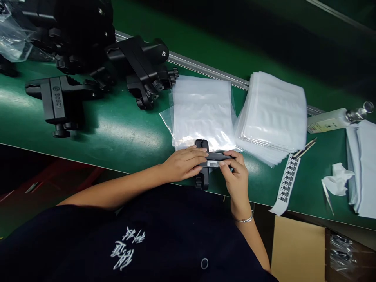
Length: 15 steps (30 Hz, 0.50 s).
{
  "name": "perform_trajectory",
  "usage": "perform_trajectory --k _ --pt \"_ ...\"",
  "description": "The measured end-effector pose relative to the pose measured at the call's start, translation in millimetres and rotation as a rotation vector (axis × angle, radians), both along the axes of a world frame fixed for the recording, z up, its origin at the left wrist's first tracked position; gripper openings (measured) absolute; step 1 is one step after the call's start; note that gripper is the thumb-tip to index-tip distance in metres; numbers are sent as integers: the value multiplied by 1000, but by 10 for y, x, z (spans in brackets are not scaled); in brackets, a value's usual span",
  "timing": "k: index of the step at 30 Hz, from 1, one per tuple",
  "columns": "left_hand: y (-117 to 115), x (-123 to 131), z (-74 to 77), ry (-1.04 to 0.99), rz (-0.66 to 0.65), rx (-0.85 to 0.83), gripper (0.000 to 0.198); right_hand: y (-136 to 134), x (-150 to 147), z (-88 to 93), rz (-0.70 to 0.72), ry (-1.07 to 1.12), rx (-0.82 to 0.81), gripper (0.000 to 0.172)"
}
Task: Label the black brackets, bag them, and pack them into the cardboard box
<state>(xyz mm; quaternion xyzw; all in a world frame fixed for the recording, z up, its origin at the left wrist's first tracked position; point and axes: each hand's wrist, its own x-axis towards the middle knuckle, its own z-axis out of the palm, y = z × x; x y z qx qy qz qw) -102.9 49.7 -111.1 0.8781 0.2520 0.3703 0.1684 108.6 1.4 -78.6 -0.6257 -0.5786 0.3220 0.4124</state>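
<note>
A black plastic clamp mount (203, 181) lies at the front edge of the green bench, partly over the clear bags. Across its left part my left hand (188, 162) is closed, fingers flat together on top and thumb below. My right hand (236, 172) grips the right end of the same mount, thumb and fingertips at the edge of a small whitish label (212, 163) on its side. The fingers hide part of the mount. Behind it is a flat pile of clear plastic bags (202, 102).
More black clamp mounts (61, 100) stand at the left, one marked BOSCH. To the right are a thicker bag stack (273, 109), a label strip (288, 180), tweezers (305, 149), a bottle (329, 120), crumpled tissue (338, 180) and white cloths (366, 168). A cardboard box (298, 250) sits below the bench.
</note>
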Motion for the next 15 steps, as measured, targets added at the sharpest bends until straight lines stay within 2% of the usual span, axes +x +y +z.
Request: perform_trajectory --k 5,15 --pt "3 -2 13 2 6 6 20 0 26 11 -46 50 -3 21" --pt "2 5 18 -6 15 21 18 -1 -2 42 20 -60 3 19"
